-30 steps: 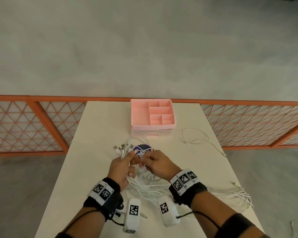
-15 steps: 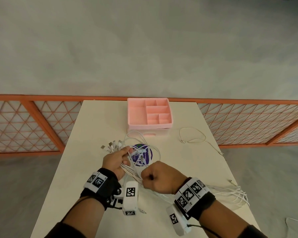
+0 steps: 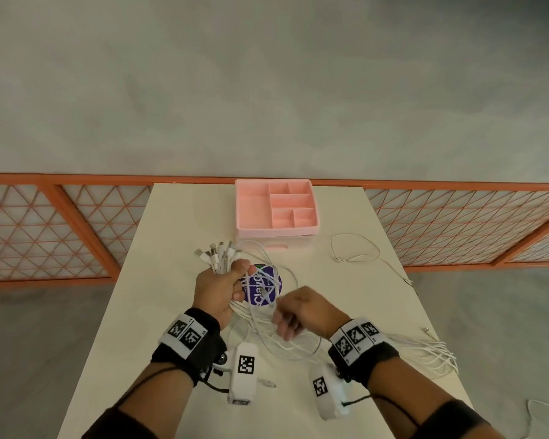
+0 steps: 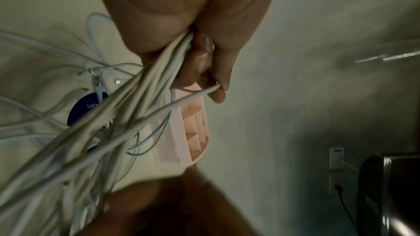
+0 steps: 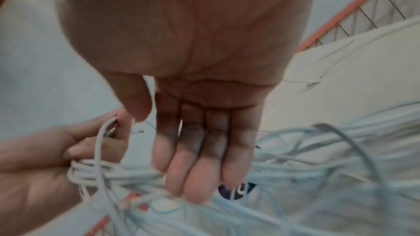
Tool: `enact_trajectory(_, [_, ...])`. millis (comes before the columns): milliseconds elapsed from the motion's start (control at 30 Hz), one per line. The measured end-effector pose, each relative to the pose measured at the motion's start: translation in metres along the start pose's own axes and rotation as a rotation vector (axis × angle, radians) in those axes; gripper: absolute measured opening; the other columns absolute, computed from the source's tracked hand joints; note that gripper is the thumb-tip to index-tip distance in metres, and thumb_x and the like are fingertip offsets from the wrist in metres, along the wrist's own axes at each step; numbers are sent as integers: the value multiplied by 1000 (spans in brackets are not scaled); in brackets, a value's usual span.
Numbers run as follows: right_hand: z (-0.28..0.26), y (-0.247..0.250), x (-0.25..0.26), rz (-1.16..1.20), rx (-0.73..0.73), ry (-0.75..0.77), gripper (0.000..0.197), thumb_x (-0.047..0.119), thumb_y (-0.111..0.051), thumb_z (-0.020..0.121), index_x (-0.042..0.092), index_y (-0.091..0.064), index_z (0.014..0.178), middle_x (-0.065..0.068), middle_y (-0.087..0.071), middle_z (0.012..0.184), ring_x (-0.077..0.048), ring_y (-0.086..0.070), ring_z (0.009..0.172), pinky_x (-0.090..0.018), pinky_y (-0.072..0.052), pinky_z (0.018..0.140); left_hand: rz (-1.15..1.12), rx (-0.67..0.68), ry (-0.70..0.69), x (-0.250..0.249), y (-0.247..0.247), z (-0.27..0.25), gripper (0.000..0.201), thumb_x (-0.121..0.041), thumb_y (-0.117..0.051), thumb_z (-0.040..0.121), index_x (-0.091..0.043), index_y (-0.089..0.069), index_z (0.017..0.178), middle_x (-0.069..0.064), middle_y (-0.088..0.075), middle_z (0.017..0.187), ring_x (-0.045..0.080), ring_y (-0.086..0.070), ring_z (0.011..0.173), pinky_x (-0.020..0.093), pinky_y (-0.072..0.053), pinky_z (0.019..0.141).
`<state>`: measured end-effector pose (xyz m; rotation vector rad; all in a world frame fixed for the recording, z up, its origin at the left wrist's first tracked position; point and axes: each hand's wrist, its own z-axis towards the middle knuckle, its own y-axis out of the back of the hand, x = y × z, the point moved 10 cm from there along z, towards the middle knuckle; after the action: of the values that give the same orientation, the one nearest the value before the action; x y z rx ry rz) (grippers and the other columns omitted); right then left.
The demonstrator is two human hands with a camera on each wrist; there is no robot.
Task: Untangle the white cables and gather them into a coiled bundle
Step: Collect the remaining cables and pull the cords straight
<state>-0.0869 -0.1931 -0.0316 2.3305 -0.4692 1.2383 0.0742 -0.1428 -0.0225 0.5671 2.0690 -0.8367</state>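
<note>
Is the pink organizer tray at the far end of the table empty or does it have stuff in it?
Empty: the pink organizer tray shows bare compartments.

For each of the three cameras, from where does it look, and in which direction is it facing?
Head: high, looking forward and down at the table; both forearms, left hand and right hand show.
Left wrist: under the left hand, looking along the palm at its fingers gripping the cables.
Right wrist: under the right hand, looking along the open palm at the cables.
Shared: all see the cables and the pink tray.
</note>
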Motion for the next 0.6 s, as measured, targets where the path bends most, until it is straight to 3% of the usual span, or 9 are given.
enact_trajectory(133, [14, 16, 24, 231, -251, 61, 40, 33, -46, 102, 3, -70, 89, -10, -69, 71, -24, -62, 63, -28, -46, 55, 147, 108, -48, 0, -22, -14, 6, -4, -68, 91, 1, -70, 91, 14, -72, 77, 8, -46, 40, 20, -30, 38])
enact_trajectory(267, [21, 21, 38, 523, -336, 62, 37, 27, -58, 97, -7, -68, 88, -14, -61, 65, -23, -53, 55, -32, -45, 57, 214, 200, -15, 11, -32, -25, 2, -3, -69, 89, -4, -68, 91, 5, -70, 66, 6, -41, 42, 19, -29, 40])
enact_trajectory(400, [16, 27, 54, 713, -361, 114, 15, 7, -64, 92, -7, -64, 87, -14, -60, 61, -24, -52, 50, -31, -46, 48, 147, 199, 37, 18, -25, -26, 18, -11, -69, 91, 0, -68, 104, 15, -70, 82, 7, -31, 42, 18, -26, 40])
enact_trajectory(500, [14, 35, 69, 500, -407, 206, 8, 4, -62, 90, -1, -66, 84, -8, -59, 60, -21, -53, 53, -31, -48, 53, 9, 129, 76, 17, -15, -23, 16, -15, -64, 95, -2, -67, 102, 18, -71, 85, 7, -32, 40, 20, -27, 39])
enact_trajectory(600, [11, 13, 84, 233, -282, 300, 9, 5, -61, 90, -1, -63, 84, -12, -60, 58, -20, -50, 47, -32, -46, 52, -115, 114, 108, 14, -15, -21, 15, -16, -57, 99, -3, -64, 96, 7, -67, 68, 7, -39, 35, 18, -28, 36])
